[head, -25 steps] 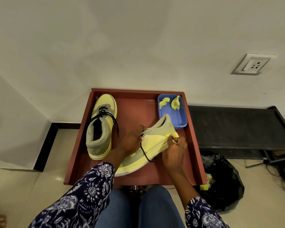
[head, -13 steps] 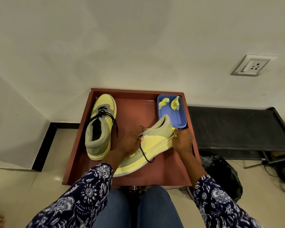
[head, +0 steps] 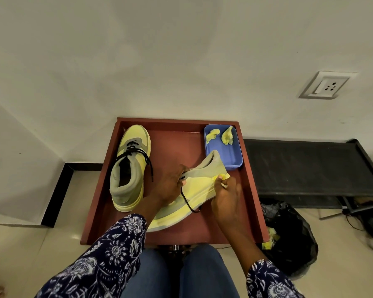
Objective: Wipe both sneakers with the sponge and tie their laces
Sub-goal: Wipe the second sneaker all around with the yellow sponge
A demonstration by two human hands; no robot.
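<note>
Two yellow-and-grey sneakers lie in a red-brown tray [head: 249, 190]. The left sneaker [head: 130, 166] stands upright, its black laces loose over its sides. The right sneaker [head: 197, 188] is tipped on its side with its heel toward the blue dish. My left hand [head: 169, 186] grips this sneaker at its collar, and a black lace [head: 186, 201] hangs below. My right hand [head: 225, 196] pinches a small yellow sponge piece [head: 221, 177] and presses it against the sneaker's side near the heel.
A blue dish [head: 235, 155] at the tray's back right holds two more yellow sponge scraps [head: 227, 136]. A black metal rack [head: 310, 168] stands to the right, a black rubbish bag [head: 293, 235] below it. The wall is right behind the tray.
My right hand with the sponge slid out toward the heel, then came back down along the sneaker's side. My left hand and both sneakers stayed in place.
</note>
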